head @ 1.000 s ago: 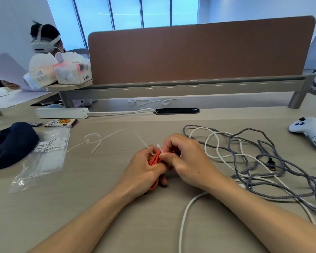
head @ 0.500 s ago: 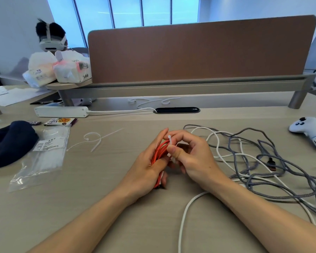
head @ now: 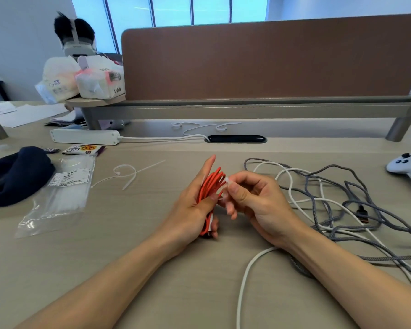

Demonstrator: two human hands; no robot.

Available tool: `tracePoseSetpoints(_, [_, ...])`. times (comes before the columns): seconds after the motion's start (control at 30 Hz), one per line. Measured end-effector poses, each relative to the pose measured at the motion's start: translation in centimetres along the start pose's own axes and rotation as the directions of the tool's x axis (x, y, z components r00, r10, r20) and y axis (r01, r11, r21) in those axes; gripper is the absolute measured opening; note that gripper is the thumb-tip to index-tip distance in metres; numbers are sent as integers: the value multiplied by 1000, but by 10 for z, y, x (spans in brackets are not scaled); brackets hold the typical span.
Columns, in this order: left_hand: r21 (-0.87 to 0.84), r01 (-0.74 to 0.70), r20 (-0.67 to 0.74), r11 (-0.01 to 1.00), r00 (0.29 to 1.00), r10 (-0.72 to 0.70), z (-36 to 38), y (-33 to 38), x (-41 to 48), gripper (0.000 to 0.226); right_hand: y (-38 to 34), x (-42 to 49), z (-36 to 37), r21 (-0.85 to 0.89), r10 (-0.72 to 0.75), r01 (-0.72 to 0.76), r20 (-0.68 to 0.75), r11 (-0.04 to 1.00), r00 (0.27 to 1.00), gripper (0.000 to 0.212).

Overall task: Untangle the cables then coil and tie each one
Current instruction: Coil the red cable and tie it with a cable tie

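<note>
Closest to me, a white cable point(head: 244, 279) curves across the desk point(head: 105, 269) and runs under my right wrist. Just beyond it, my left hand point(head: 190, 210) holds the coiled orange cable point(head: 211, 184) upright above the desk: my thumb presses across the strands, my lower fingers curl round the bottom, and my forefinger stands straight behind the coil. My right hand point(head: 254, 203) pinches a white zip tie point(head: 226, 182) between thumb and forefinger, right against the coil's upper side.

To the right, the grey braided cable point(head: 356, 210) lies tangled with the white one. To the left lie a clear bag of zip ties point(head: 62, 193) and loose zip ties point(head: 128, 173). Farther back are a white power strip point(head: 83, 137) and the brown divider panel point(head: 271, 60).
</note>
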State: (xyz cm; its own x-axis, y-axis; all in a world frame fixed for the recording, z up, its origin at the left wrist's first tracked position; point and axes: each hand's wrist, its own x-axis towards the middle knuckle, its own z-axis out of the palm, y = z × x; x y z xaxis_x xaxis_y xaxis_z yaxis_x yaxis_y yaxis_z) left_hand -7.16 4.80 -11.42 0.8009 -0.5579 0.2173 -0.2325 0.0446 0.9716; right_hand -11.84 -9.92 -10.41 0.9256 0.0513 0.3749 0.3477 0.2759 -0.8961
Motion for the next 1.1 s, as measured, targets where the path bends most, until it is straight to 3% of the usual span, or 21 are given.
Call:
tracePoseSetpoints(0.23, [20, 2, 67, 1000, 998, -3, 2, 3, -1, 63, -3, -2, -1, -61, -8, 18, 159, 998, 987, 18])
tracePoseSetpoints(0.4, [3, 42, 77, 999, 996, -42, 1, 3, -1, 65, -3, -1, 0, -75, -23, 37, 170, 996, 985, 22])
tracePoseSetpoints(0.73, [-215, 126, 218, 969, 973, -78, -6, 6, -4, 76, -3, 0, 3, -79, -48, 62, 168, 995, 985, 18])
tracePoseSetpoints(0.93, [-405, 157, 314, 901, 949, -25, -12, 4, -7, 54, -3, 1, 2, -60, -60, 70, 153, 996, 986, 19])
tracePoseSetpoints(1.1, [-450, 173, 353, 876, 936, -4, -14, 5, -8, 64, -3, 0, 3, -34, -65, 71, 147, 997, 987, 17])
